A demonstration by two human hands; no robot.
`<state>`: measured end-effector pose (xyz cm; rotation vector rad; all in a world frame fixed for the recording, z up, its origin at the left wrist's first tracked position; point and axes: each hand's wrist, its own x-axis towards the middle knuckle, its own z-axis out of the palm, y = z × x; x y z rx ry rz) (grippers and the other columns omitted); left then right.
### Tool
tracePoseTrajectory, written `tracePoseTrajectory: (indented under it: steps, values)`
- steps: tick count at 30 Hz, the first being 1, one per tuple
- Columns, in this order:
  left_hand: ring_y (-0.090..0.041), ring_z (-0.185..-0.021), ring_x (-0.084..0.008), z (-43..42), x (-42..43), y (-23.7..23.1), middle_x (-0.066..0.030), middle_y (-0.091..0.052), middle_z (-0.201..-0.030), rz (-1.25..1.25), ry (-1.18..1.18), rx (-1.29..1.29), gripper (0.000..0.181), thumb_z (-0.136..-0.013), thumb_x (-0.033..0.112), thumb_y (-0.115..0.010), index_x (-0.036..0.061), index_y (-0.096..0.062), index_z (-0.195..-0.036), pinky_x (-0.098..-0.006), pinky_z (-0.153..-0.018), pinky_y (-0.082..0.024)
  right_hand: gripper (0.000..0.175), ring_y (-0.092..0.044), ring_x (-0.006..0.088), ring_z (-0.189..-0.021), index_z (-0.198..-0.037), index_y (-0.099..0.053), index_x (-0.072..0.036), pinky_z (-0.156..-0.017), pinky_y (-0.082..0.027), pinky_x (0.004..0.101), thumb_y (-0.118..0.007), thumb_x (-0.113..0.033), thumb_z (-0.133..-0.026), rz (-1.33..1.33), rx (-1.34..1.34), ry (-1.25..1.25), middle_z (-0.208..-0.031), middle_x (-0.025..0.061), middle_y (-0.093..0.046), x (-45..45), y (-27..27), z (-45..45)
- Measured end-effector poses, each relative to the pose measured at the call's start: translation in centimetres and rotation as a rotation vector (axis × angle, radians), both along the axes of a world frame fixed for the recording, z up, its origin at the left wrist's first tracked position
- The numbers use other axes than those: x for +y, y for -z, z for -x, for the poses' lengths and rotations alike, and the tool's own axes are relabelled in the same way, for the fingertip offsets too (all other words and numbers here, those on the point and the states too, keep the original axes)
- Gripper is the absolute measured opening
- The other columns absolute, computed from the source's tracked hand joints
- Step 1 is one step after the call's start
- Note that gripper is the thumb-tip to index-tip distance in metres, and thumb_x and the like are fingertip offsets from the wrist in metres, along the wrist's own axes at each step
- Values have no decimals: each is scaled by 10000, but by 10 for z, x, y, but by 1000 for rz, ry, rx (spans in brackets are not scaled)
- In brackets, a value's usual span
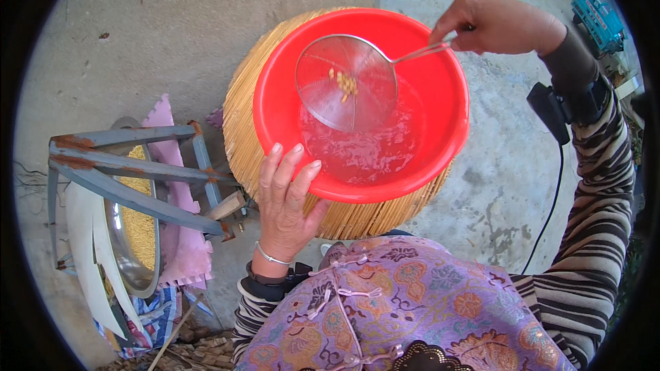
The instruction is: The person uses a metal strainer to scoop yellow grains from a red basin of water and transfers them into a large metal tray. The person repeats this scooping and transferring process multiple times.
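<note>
My right hand [492, 23] grips the wire handle of a round mesh strainer [325, 108]. The strainer hangs over a red plastic basin [278, 108]. A small cluster of yellowish kernels or beans [345, 85], slightly blurred, lies near the middle of the mesh. Rippled water [356, 159] covers the basin's bottom. At the near left, my left hand [289, 190] rests its fingers over the basin's rim, the thumb on the outer side. Under the basin is a round stand of bundled straw-coloured stalks [242, 139].
On the left a rusty grey metal frame [144, 159] stands over a metal bowl [154, 273] of yellow grain [139, 216]. Pink foam matting [180, 247] lies beside it, with wood pieces [206, 345] below. A black cable [554, 206] hangs from my right forearm. A teal cart [598, 20] stands far right.
</note>
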<state>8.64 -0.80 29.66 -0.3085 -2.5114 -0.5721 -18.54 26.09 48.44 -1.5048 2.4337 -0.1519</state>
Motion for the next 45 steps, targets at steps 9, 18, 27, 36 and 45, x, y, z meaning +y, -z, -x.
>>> tracePoseTrajectory:
  steps: [9,18,27,36,45]
  values:
    - [-364,-1477,-403,1,0,3,-107,-461,-1540,-8,-8,25,755,-756,152,-858,194,-531,-1435,-561,-1190,-341,44,-752,265,-804,-866,-776,-93,-707,-599,336,-752,-125,-884,-179,858,-428,-793,99,-748,-49,54,-6]
    - [-374,-1474,-384,-1,1,4,-92,-473,-1537,-4,-23,14,737,-768,160,-858,202,-537,-1431,-566,-1190,-343,173,-738,277,-833,-1043,-808,-87,-743,-588,386,-754,-101,-878,-338,473,-449,-863,118,-752,-63,54,5]
    - [-369,-1480,-395,-3,-3,-6,-111,-456,-1563,-25,25,-31,722,-783,171,-836,177,-541,-1443,-550,-1194,-345,352,-514,98,-529,-1260,-733,-71,-494,-441,285,-629,-33,-925,-465,-543,148,-646,-14,-580,-55,44,39]
    - [-514,-1387,-401,-43,-22,-11,-185,-511,-1523,-190,93,11,635,-823,141,-809,65,-554,-1401,-487,-1141,-431,317,-446,17,-427,-1281,-716,-52,-363,-324,205,-596,-47,-987,23,-711,381,-630,-26,-598,35,8,-23]
    - [-715,-1087,-334,-90,-30,0,-160,-724,-1205,-306,50,-56,421,-851,92,-781,46,-677,-1256,-395,-922,-576,339,-443,28,-459,-1305,-683,-25,-394,-329,212,-554,-41,-993,324,-687,704,-657,-28,-570,74,17,-108]
